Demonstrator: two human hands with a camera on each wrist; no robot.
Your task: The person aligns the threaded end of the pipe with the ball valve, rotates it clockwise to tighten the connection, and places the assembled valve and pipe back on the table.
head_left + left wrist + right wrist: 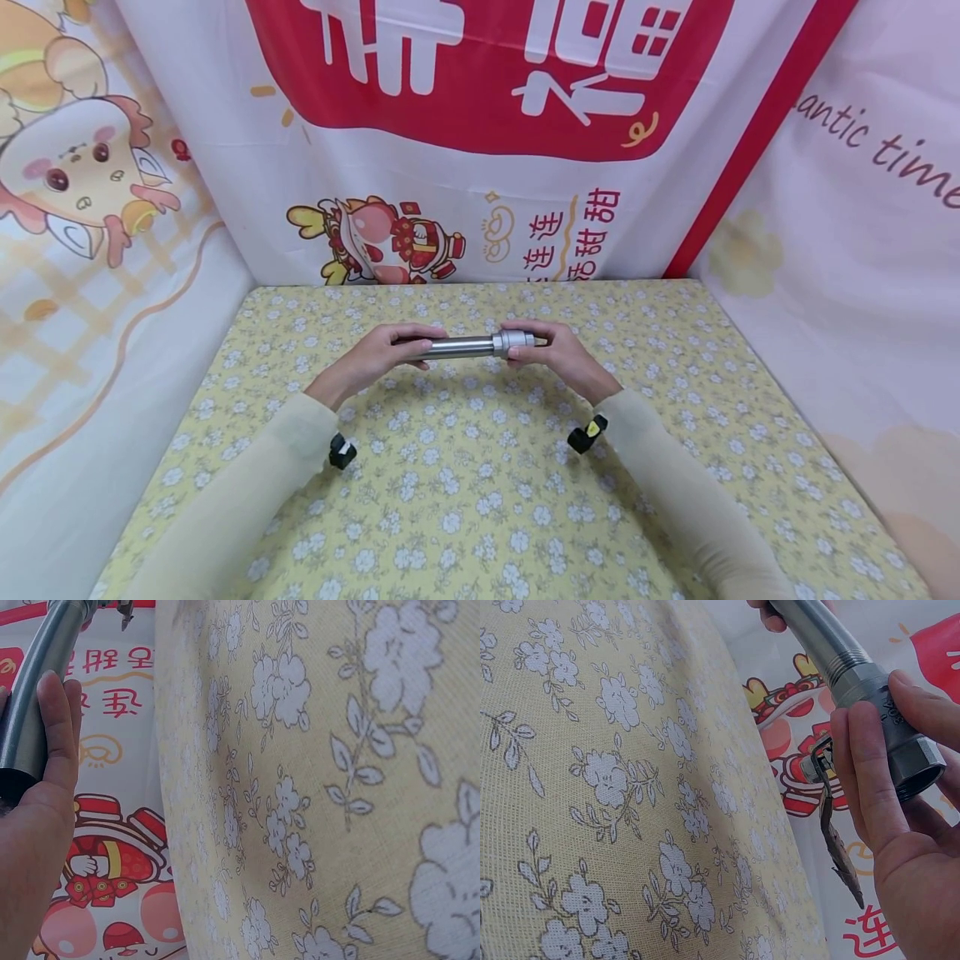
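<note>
One straight silver metal pipe (pixel 467 347), clamped in my left hand's (pixel 378 350) fingers, meets a grey hex-ended metal valve (pixel 512 340) gripped in my right hand (pixel 561 352) above the yellow floral tablecloth (pixel 450 500), and I'd hold both squarely aligned.

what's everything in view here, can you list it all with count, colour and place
Pipe: 1, silver, held between the hands
Valve: 1, silver-grey, on the pipe's right end
Lever: 1, dark and worn, on the valve's side
Tablecloth: 1, yellow with white flowers, below
Back cloth: 1, white with red, behind
Left cloth: 1, white with orange, left side
Right cloth: 1, pale with dark lettering, right side
Wrist cameras: 2, black, one per wrist
Sleeves: 2, cream, on the arms
Left hand: 1, bare, gripping the pipe
Right hand: 1, bare, gripping the valve
</note>
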